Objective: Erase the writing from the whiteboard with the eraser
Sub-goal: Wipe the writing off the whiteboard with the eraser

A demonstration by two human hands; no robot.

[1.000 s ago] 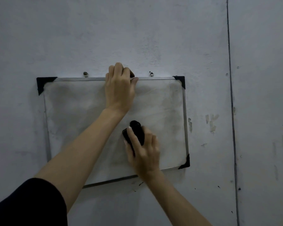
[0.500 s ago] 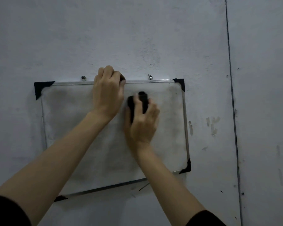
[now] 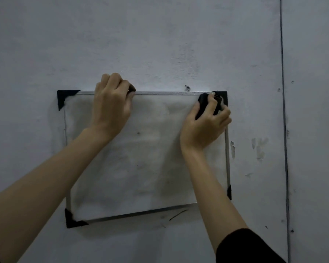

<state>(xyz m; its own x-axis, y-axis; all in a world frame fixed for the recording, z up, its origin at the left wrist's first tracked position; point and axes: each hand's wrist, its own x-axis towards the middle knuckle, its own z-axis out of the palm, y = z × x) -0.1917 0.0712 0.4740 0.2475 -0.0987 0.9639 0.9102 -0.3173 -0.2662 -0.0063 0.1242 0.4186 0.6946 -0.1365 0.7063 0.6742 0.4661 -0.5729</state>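
Dim grey wall (image 3: 160, 44), matte and scuffed, with one vertical seam at right.

- Nearest you: dark sleeve (image 3: 245, 245) on your right arm, both forearms reaching up.
- Your left hand (image 3: 110, 109) has its fingers curled over the top edge of the whiteboard (image 3: 144, 168) and grips it. Likely reason: a board hung from a small screw (image 3: 187, 89) would swing under your strokes.
- Your right hand (image 3: 203, 128) wraps the black eraser (image 3: 203, 103), thumb one side, fingers the other. It presses the eraser into the board's upper right corner, against the black corner cap (image 3: 224, 95).
- Board face: smooth and glossy, clouded with grey smear. No readable writing, only a small dark dot (image 3: 138, 133) near centre.
- Frame: thin metal, triangular plastic caps.
- Judgement: wiping nearly finished; smear and dot remain.
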